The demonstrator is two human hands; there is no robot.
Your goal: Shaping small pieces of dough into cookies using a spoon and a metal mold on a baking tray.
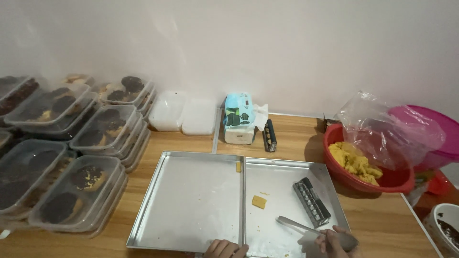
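Observation:
Two shallow metal trays lie side by side on the wooden table, the left tray (191, 200) and the right tray (279, 184). My left hand (225, 249) rests at the front edge where the trays meet, fingers curled, holding nothing I can see. My right hand (337, 241) grips a metal spoon-like tool (299, 225) that points left over the right tray. A small yellow dough piece (259, 201) lies on that tray, and a dark ridged mould (311, 201) sits beside it. Another small yellow bit (238, 166) sits at the trays' seam.
Stacked clear plastic boxes of dark-topped pastries (76, 148) fill the left side. A red bowl of yellow dough (366, 165) with a plastic bag and a pink basin (437, 134) stand at the right. White lidded boxes (184, 114), a tissue pack (239, 117) and a second mould (270, 135) line the wall.

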